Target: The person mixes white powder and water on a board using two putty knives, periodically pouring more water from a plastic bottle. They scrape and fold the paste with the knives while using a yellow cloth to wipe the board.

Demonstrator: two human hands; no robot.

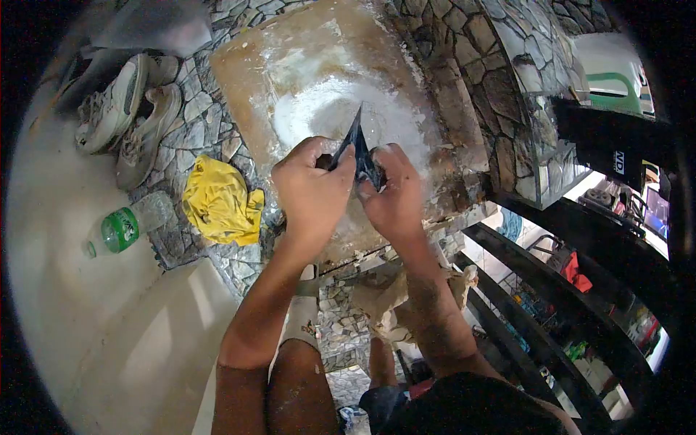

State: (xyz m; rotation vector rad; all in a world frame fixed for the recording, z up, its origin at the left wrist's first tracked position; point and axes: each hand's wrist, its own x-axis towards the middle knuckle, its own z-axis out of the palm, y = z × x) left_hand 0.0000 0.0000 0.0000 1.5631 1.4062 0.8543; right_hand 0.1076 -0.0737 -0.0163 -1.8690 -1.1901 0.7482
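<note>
Between my two hands is a dark, glossy, pointed piece (354, 136) that looks like folded thin plastic, its sharp tip aimed away from me. My left hand (313, 185) pinches its left side, with the thumb laid along it. On the other side, my right hand (395, 194) grips its lower right part with bent fingers. What is inside the folds, if anything, is hidden. Below and beyond the hands lies a brown board (243, 69) coated with a ring of white powder (290, 116). Both hands are above the board.
Left of the board are a crumpled yellow cloth (217, 203), a plastic bottle with a green label (119, 230) and worn shoes (112, 105). Dark railing bars (551, 254) run along the right. Stone-patterned ledge (464, 43) borders the board's right side.
</note>
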